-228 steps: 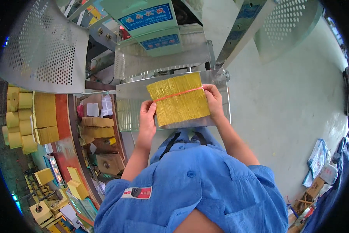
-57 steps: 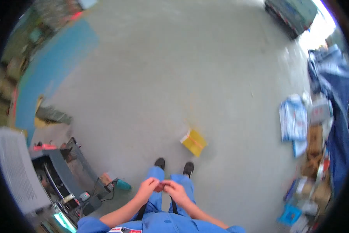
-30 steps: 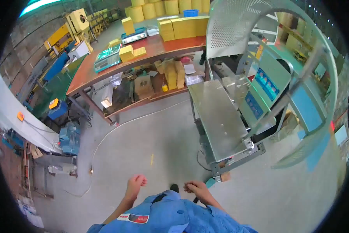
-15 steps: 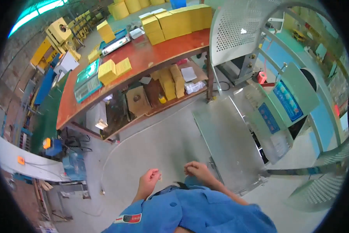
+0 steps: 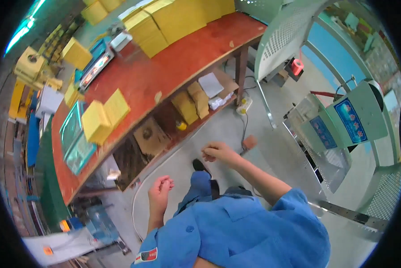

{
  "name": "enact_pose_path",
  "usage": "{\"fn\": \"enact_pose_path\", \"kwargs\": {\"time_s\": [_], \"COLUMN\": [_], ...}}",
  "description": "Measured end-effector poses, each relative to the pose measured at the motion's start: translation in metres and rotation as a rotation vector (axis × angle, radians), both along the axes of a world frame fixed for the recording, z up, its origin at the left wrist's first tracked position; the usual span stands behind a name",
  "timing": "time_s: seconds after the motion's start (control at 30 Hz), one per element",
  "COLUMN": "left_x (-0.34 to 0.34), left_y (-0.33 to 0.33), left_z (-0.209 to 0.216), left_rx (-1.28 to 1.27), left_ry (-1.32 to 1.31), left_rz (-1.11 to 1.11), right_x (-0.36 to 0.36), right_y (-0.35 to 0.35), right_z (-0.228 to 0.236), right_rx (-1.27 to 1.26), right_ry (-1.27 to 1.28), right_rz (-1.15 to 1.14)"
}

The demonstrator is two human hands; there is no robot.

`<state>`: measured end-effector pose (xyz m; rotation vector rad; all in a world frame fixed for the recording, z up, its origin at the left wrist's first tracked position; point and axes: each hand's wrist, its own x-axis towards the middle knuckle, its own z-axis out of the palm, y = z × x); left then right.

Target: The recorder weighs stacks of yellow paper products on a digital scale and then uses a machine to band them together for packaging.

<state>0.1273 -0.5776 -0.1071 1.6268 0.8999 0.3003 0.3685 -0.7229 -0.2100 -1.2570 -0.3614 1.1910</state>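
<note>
My left hand (image 5: 160, 190) hangs in front of my blue jacket, its fingers loosely curled, and I see nothing in it. Farther forward and to the right, my right hand (image 5: 215, 152) is curled closed, with no object showing. Neither hand touches anything. Nearest to them is the long red-brown table (image 5: 187, 51). On its left end lie yellow stacks of paper-like sheets (image 5: 97, 124) beside a teal-edged tray (image 5: 81, 154). Behind them stands a digital scale (image 5: 96, 70) with a lit display, and a yellow block (image 5: 76, 53) lies by it.
Large yellow stacks (image 5: 178, 20) line the table's back. Its lower shelf holds a cardboard box (image 5: 150, 136), yellow bundles (image 5: 185, 107) and a yellow bottle (image 5: 181, 125). To the right stands a pale green machine (image 5: 339, 123) with a perforated guard (image 5: 278, 42). A cable (image 5: 245, 127) lies on the floor.
The view has turned and come closer to the table, which looks larger. My right hand has swung forward, and my leg and shoe now show below. The flat metal machine top has left the middle.
</note>
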Motion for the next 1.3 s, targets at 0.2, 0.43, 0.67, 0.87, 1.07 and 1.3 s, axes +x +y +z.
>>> {"fn": "enact_pose_path", "kwargs": {"time_s": [0.2, 0.43, 0.67, 0.87, 1.07, 1.3], "left_x": [0.156, 0.26, 0.193, 0.204, 0.259, 0.303], "left_y": [0.12, 0.185, 0.156, 0.15, 0.143, 0.129], "left_z": [0.021, -0.001, -0.07, -0.094, -0.113, -0.138], "left_rx": [0.318, 0.125, -0.281, -0.386, -0.433, -0.436], "left_ry": [-0.145, -0.101, 0.237, 0.347, 0.281, 0.329], "left_rz": [-0.321, -0.378, -0.524, -0.452, -0.462, -0.575], "right_x": [0.099, 0.21, 0.288, 0.322, 0.339, 0.344], "right_y": [0.055, 0.128, 0.167, 0.171, 0.152, 0.148], "right_z": [-0.086, -0.157, -0.202, -0.228, -0.263, -0.237], "right_rx": [-0.129, -0.329, -0.774, -0.938, -0.79, -0.818], "right_ry": [0.238, -0.118, -0.514, -0.637, -0.689, -0.685], "right_rz": [-0.494, -0.788, -0.85, -0.72, -0.794, -0.665]}}
